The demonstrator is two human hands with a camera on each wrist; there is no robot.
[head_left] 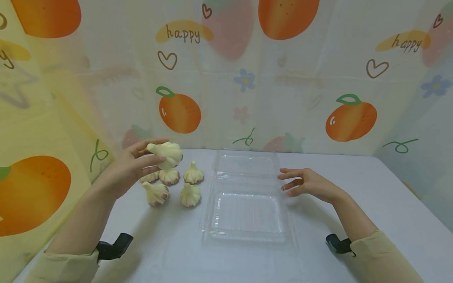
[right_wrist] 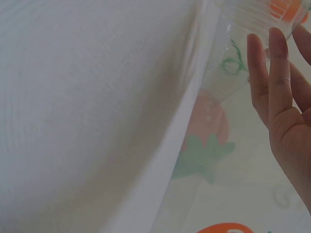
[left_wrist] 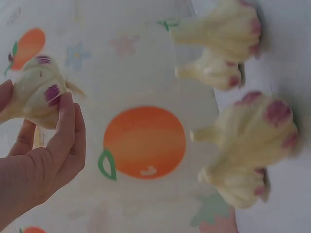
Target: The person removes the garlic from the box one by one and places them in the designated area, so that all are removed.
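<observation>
My left hand (head_left: 132, 167) pinches a garlic bulb (head_left: 170, 154) and holds it raised over the other bulbs. Purple streaks mark the held bulb (left_wrist: 41, 94) in the left wrist view. Below it, several garlic bulbs (head_left: 193, 173) stand in a loose group on the table. A clear plastic clamshell box (head_left: 247, 224) lies unfolded to their right, its lid part (head_left: 247, 163) toward the wall; no bulb shows inside. Beside the box's right edge hovers my right hand (head_left: 313, 184), its fingers loosely spread and holding nothing. Whether its fingertips touch the plastic, I cannot tell.
A white cloth covers the table (head_left: 354, 173). Behind it hangs a curtain (head_left: 297, 78) printed with oranges, hearts and flowers, and a yellowish sheet (head_left: 35, 137) closes off the left side. Black bands (head_left: 115, 247) sit at both wrists.
</observation>
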